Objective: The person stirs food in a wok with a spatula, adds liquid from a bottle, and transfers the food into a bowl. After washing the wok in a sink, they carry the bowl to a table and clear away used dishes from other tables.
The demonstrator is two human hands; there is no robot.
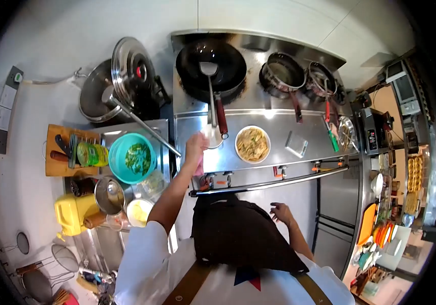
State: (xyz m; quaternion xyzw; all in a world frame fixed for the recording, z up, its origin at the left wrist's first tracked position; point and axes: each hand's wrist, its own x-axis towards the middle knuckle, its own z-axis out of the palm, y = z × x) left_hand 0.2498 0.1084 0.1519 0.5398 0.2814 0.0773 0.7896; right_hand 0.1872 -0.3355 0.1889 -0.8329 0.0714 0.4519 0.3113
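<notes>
Our right hand (282,212) hangs empty, fingers loose, by the apron at frame centre; our left hand (196,147) presses a pink cloth (199,165) on the desk (279,133), beside the noodle plate (252,144).

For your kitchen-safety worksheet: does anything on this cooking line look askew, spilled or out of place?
Nothing is spilled. One oddity: the steel lid stands tilted on edge against the pot left of the wok, not seated flat. The plate of food sits level.
</notes>
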